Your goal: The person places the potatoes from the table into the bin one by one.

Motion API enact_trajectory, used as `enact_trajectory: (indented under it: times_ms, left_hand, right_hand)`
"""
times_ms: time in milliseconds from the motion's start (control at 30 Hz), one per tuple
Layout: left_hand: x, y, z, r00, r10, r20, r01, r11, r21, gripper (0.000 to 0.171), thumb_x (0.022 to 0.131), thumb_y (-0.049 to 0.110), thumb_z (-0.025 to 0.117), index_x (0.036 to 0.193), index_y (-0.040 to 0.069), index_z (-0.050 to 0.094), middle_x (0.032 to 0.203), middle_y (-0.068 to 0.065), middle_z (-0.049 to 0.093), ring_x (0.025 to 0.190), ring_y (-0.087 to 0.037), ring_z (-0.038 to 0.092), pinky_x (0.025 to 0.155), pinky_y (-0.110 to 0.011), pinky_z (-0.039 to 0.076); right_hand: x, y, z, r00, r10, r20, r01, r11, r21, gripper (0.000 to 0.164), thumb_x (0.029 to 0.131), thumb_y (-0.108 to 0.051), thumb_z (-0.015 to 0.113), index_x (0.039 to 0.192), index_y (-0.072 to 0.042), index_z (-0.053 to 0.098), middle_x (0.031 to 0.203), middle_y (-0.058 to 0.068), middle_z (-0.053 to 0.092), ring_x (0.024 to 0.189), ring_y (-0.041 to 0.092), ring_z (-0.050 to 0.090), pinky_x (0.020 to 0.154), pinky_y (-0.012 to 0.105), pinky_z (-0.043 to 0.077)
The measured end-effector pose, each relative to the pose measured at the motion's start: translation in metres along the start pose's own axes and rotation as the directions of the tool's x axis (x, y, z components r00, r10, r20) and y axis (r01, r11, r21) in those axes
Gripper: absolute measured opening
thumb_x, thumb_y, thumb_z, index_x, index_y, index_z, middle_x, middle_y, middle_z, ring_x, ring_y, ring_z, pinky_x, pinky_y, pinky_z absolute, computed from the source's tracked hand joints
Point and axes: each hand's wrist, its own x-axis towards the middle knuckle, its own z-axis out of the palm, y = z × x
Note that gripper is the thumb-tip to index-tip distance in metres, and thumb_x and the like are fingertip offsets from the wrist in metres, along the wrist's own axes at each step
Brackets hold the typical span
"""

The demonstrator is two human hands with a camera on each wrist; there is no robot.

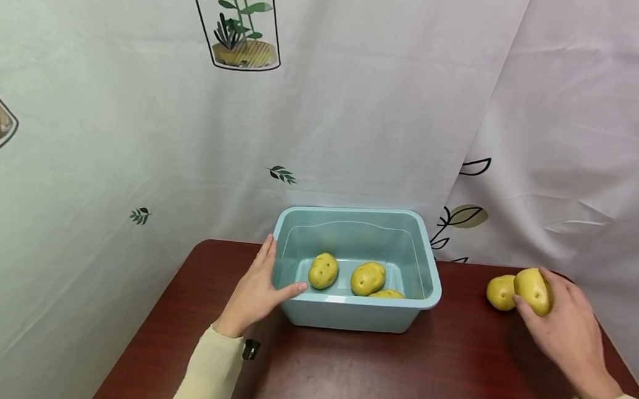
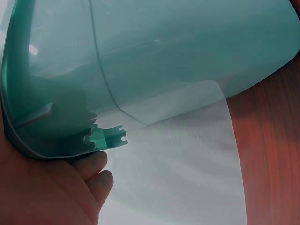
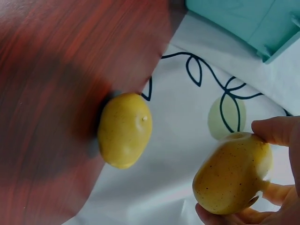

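A light blue plastic bin stands at the table's far edge with three yellow potatoes visible inside it. My left hand holds the bin's near left corner, its thumb over the front rim and its fingers along the left side. In the left wrist view, two fingertips show beneath the rim. To the right of the bin, my right hand grips a potato between thumb and fingers. Another potato lies on the table beside it, partly hidden in the head view.
The dark reddish-brown table carries the bin and the loose potato. A white cloth printed with plants hangs close behind the table and along its sides.
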Motion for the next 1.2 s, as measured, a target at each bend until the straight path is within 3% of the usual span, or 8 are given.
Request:
enact_trajectory:
  times_ms: [167,633,1000,1200]
  left_hand:
    - [0.0,0.0,0.0,1.0,0.001,0.0,-0.001,1.0,-0.003,0.122,0.08,0.075,0.066,0.161,0.005,0.008,0.169,0.0,-0.001,0.153,-0.026,0.013,0.115,-0.055,0.03]
    - [0.0,-0.001,0.0,1.0,0.008,-0.01,-0.008,1.0,-0.005,0.12,0.081,0.072,0.068,0.161,0.004,0.009,0.169,-0.001,0.0,0.153,-0.027,0.015,0.114,-0.056,0.03]
    - [-0.001,0.0,0.0,1.0,0.004,-0.003,-0.004,1.0,-0.012,0.118,0.082,0.068,0.07,0.161,0.005,0.008,0.169,0.001,-0.001,0.153,-0.027,0.015,0.114,-0.056,0.031]
    - [-0.001,0.0,0.0,1.0,0.005,-0.003,-0.005,1.0,-0.008,0.121,0.08,0.074,0.067,0.161,0.005,0.008,0.169,0.001,-0.001,0.153,-0.027,0.015,0.114,-0.057,0.031]
  right_hand:
    - [0.001,-0.006,-0.002,1.0,-0.009,0.003,0.009,1.0,0.006,0.07,0.089,-0.029,0.074,0.146,0.001,0.045,0.133,0.033,0.047,0.102,0.047,0.046,0.064,0.047,0.033]
    - [0.001,-0.018,-0.002,0.999,-0.051,-0.009,0.051,0.998,0.02,0.07,0.088,-0.028,0.076,0.145,0.0,0.047,0.131,0.033,0.048,0.103,0.046,0.046,0.062,0.046,0.034]
    - [0.0,-0.03,-0.002,0.997,-0.07,-0.042,0.071,0.997,0.029,0.069,0.087,-0.028,0.077,0.145,-0.002,0.049,0.13,0.031,0.05,0.105,0.045,0.048,0.064,0.049,0.034]
    - [-0.001,-0.036,-0.001,0.994,-0.093,-0.065,0.096,0.994,0.043,0.067,0.087,-0.026,0.077,0.143,-0.002,0.051,0.129,0.03,0.051,0.108,0.046,0.048,0.068,0.056,0.036]
